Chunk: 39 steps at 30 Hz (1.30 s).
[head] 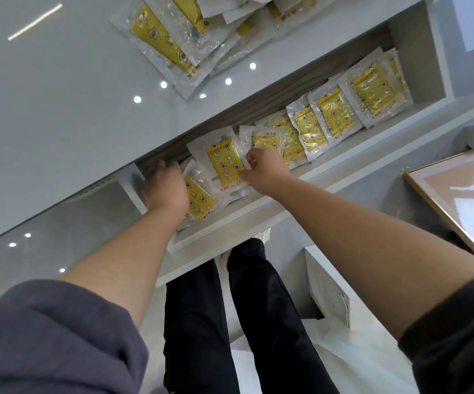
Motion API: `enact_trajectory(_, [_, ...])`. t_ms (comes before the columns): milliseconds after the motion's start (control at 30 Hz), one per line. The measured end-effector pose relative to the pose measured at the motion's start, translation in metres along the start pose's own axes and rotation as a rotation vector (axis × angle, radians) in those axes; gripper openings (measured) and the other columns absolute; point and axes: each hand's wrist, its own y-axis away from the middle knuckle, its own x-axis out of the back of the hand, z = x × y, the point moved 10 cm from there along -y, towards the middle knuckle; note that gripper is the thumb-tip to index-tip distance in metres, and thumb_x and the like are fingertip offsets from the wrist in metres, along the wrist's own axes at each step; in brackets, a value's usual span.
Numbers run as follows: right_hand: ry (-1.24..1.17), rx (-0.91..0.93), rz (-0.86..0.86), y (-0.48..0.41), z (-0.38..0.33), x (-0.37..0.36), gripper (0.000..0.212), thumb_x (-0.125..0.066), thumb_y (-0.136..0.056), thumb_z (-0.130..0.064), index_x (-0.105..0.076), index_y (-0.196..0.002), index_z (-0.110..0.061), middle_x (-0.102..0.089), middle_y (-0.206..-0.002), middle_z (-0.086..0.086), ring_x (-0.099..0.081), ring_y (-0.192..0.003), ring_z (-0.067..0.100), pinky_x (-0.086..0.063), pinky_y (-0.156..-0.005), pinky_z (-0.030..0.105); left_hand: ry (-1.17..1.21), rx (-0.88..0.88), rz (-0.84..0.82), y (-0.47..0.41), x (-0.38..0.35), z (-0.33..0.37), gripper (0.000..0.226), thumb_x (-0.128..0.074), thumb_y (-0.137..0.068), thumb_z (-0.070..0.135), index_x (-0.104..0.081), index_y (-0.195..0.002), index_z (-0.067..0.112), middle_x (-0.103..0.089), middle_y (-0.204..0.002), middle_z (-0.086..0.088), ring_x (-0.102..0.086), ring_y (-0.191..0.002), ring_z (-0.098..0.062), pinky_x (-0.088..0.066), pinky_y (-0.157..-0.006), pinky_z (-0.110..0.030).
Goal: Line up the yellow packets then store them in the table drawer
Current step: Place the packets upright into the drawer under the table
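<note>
Your right grip (261,172) pinches the yellow packet (224,163) mid-frame in the drawer (230,223) — your left grip (165,186) lies over a neighbouring packet (199,200), though whether its fingers hold anything cannot be told

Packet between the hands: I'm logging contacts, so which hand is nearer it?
Right. The right hand pinches the packet's right edge; the left hand is off to its left, partly over a lower packet.

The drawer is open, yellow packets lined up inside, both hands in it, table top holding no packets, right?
No: the head view shows a pile of yellow packets on the table top. The rest is right.
</note>
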Motion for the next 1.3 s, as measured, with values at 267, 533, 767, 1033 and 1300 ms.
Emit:
enact_trajectory(267, [0.079,0.060,-0.202,0.003,-0.006,-0.032,0.016,-0.063,-0.087,-0.016,-0.057,-0.101,-0.011,-0.056,-0.085,0.003,-0.053,-0.078,0.020,-0.040,-0.057,0.025,0.080,-0.166,-0.054,-0.021,0.015,-0.004,0.016,-0.041,-0.096,0.003,-0.054,-0.100,0.012,-0.055,-0.100,-0.015,-0.052,-0.091,-0.033,-0.037,-0.067,-0.023])
enact_trajectory(533, [0.422,0.121,-0.364,0.001,-0.009,-0.037,0.016,-0.053,-0.088,-0.009,-0.046,-0.073,-0.010,-0.046,-0.074,0.002,-0.045,-0.071,0.020,-0.037,-0.058,0.027,0.114,-0.072,-0.098,-0.024,0.017,-0.003,0.056,-0.051,-0.093,0.016,-0.032,-0.146,0.014,-0.043,-0.145,-0.015,-0.044,-0.129,-0.036,-0.043,-0.101,-0.047])
enact_trajectory(767, [0.166,-0.316,0.183,-0.007,0.041,0.046,0.048,-0.058,-0.086,-0.012,-0.040,-0.130,-0.008,-0.046,-0.126,0.014,-0.054,-0.107,0.032,-0.046,-0.077,0.037,0.240,-0.322,-0.151,-0.010,0.021,0.066,0.058,-0.047,-0.093,0.010,-0.027,-0.147,0.014,-0.027,-0.150,-0.006,-0.040,-0.130,-0.029,-0.044,-0.096,-0.043])
enact_trajectory(1033, [0.175,-0.431,0.194,-0.010,0.042,0.033,0.071,-0.067,-0.080,-0.020,-0.025,-0.137,-0.010,-0.038,-0.131,0.015,-0.051,-0.114,0.037,-0.045,-0.091,0.041,0.157,-0.313,-0.122,0.002,0.018,0.070,0.056,-0.048,-0.089,0.009,-0.031,-0.143,0.012,-0.039,-0.139,-0.013,-0.044,-0.124,-0.033,-0.039,-0.101,-0.048])
enact_trajectory(1300, [0.253,-0.377,0.233,-0.010,0.044,0.052,0.066,-0.067,-0.080,-0.013,-0.028,-0.132,-0.013,-0.054,-0.110,0.008,-0.053,-0.091,0.027,-0.035,-0.094,0.042,0.161,-0.300,-0.111,0.000,0.021,0.072,0.055,-0.050,-0.090,0.012,-0.033,-0.142,0.013,-0.037,-0.140,-0.012,-0.043,-0.127,-0.034,-0.039,-0.105,-0.048])
